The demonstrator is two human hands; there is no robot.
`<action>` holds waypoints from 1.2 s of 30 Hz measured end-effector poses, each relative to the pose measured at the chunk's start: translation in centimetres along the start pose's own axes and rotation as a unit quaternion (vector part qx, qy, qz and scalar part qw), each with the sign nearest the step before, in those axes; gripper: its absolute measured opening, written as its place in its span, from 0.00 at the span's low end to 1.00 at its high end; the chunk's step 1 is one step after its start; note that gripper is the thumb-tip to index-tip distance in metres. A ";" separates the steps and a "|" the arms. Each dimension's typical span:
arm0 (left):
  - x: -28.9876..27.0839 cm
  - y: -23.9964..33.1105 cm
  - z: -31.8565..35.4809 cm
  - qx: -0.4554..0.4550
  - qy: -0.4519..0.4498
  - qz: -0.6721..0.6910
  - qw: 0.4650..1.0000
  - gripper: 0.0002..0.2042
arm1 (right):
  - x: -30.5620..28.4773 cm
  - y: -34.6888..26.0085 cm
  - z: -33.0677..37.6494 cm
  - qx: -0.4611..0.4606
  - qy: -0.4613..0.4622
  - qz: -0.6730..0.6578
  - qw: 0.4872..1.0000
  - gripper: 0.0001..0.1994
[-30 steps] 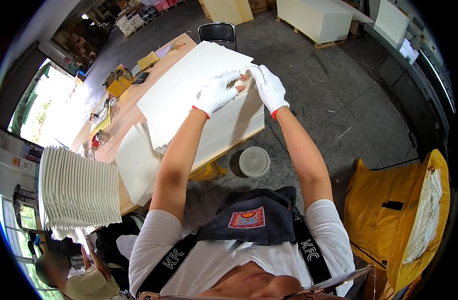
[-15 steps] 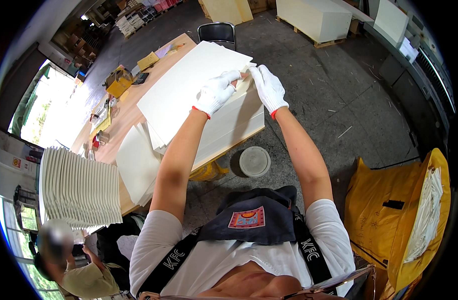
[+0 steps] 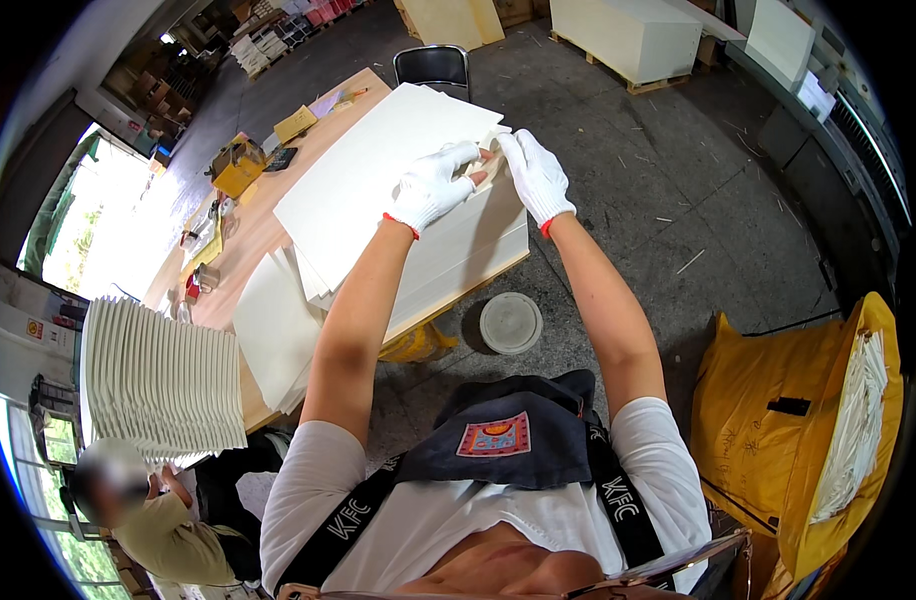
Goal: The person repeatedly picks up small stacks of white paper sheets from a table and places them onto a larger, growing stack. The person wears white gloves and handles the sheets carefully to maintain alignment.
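Observation:
A large stack of white paper sheets (image 3: 363, 170) lies at the near right of the wooden table, its sheets fanned unevenly at the right corner. Both my hands wear white knit gloves with red cuffs. My left hand (image 3: 433, 188) rests over the right part of the stack, its bare thumb and forefinger apart beside the lifted sheet corners. At the same corner, my right hand (image 3: 538, 178) has its fingers pressed together around the sheet edges; its thumb is mostly hidden.
A tall pile of white folded sheets (image 3: 163, 370) stands at left, near a person in a light top (image 3: 168, 540). A yellow box (image 3: 238, 165) and small tools lie on the table (image 3: 268, 215). Also around are a black chair (image 3: 433, 68), a round bucket (image 3: 511, 323) and a yellow sack (image 3: 778, 410).
My left thumb and forefinger have spread farther apart at the sheet corner. My right hand has barely moved. The person at left has lowered and shifted slightly.

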State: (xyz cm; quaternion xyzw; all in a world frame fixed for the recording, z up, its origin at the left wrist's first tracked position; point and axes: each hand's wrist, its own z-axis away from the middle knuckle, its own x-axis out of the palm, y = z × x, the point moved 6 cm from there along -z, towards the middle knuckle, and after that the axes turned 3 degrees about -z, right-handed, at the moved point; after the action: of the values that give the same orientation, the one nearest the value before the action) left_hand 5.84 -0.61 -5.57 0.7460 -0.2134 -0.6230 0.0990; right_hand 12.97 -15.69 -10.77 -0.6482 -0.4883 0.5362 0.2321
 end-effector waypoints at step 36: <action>-0.3 1.0 2.1 0.161 0.182 -0.150 0.958 0.13 | -1.5 0.3 1.3 -0.152 -0.020 0.195 0.969 0.24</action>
State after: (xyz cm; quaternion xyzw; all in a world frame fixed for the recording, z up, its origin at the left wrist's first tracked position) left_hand 3.57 -1.16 -5.34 0.8762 -0.1748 -0.4420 -0.0801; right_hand 11.96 -17.38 -10.72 -0.7479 -0.4329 0.5031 0.0116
